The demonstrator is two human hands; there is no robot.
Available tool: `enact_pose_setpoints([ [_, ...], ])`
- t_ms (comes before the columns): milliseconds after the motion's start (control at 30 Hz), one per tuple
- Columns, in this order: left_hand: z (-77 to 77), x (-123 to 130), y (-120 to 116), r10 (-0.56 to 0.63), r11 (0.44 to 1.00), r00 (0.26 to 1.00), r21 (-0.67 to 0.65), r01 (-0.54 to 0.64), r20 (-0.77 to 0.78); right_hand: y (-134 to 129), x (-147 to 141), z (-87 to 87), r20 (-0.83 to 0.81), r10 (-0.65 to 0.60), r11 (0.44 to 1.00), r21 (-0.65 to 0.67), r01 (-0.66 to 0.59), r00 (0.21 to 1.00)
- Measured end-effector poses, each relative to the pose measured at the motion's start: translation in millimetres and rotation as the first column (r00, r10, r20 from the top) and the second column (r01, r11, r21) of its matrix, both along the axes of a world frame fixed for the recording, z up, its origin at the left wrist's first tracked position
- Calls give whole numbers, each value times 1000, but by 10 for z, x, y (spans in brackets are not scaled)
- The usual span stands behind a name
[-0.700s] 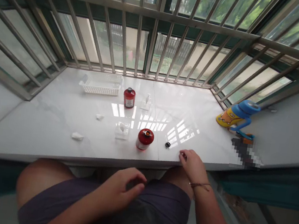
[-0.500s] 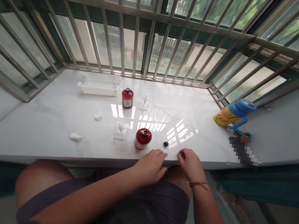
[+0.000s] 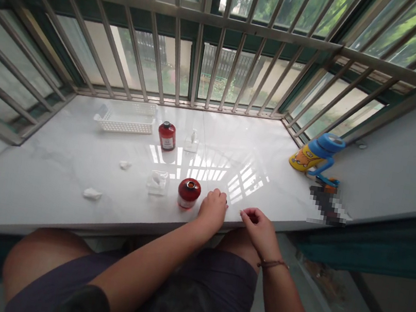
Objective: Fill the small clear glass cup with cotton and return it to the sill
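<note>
My left hand (image 3: 213, 211) rests on the white marble ledge with its fingers curled down over a small black cap (image 3: 226, 202), of which only a dark edge shows. Just left of that hand stands a round red bottle (image 3: 188, 197) without a cap, its neck open. My right hand (image 3: 259, 226) is at the ledge's front edge, thumb and index finger pinched together; whatever they hold, if anything, is too small to make out. Left of the open bottle lies a clear plastic packet (image 3: 157, 183) with something whitish in it.
Farther back are a capped red bottle (image 3: 167, 136), a clear pump dispenser (image 3: 192, 141) and a white basket (image 3: 125, 125). Two crumpled white wads (image 3: 92, 194) lie to the left. A blue and yellow bottle (image 3: 317, 152) stands at right, beside a blurred dark object (image 3: 326, 205).
My left hand has moved forward from the ledge's edge onto the black cap, its fingers now curled and covering most of it. My right hand has hardly moved. The view has shifted slightly.
</note>
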State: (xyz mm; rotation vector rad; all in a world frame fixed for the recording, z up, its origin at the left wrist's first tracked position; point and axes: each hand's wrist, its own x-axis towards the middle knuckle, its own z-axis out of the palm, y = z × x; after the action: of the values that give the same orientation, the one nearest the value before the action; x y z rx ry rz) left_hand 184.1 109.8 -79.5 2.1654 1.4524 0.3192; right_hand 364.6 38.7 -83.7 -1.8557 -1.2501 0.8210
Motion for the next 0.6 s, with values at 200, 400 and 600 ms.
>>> enact_pose_setpoints([
  [200,19,-79,-11,0,999,985,-50,9,174,10,-156,50,-343,-78,997,-13,78,936],
  [400,197,-394,-304,77,986,919,-164,-13,387,-102,-357,293,-555,-127,992,-59,113,822],
  [600,503,-969,-769,99,843,764,-462,276,637,-288,-615,631,-727,-79,997,-71,40,682],
])
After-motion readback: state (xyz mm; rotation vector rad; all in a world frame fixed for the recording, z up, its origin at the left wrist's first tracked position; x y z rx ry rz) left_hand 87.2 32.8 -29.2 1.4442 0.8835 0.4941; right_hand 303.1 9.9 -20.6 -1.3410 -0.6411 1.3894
